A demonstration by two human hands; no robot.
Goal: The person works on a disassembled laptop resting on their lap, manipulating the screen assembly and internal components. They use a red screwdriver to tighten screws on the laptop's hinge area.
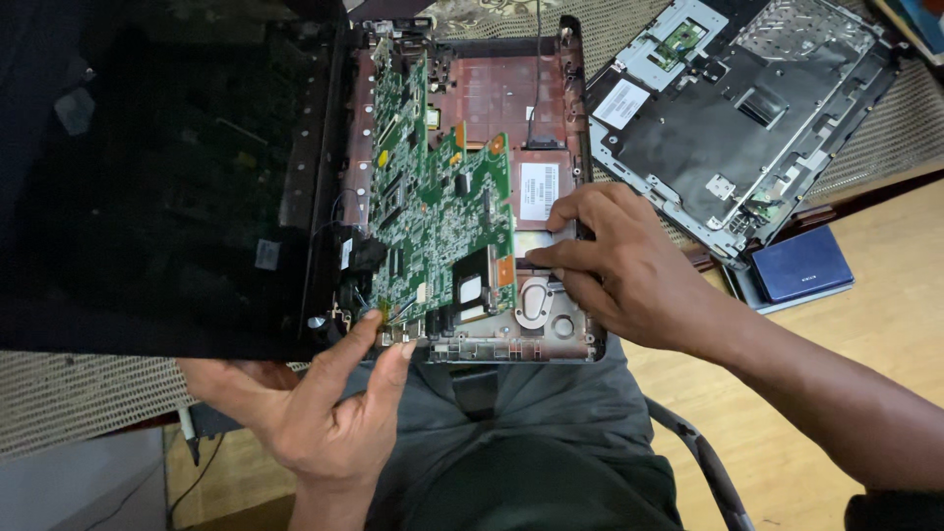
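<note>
A green motherboard lies tilted inside an opened laptop base with a reddish inner shell. My left hand reaches up from below, thumb and forefinger pinching the board's lower edge near the ports. My right hand grips the board's right edge, thumb on a thin dark strip beside the round fan housing. The laptop's dark screen is folded open to the left. A white label sits on the base just above my right hand.
A removed laptop top cover, underside up, lies at the upper right on a woven mat. A blue flat case rests below it by the wooden floor. My lap in grey cloth is under the base.
</note>
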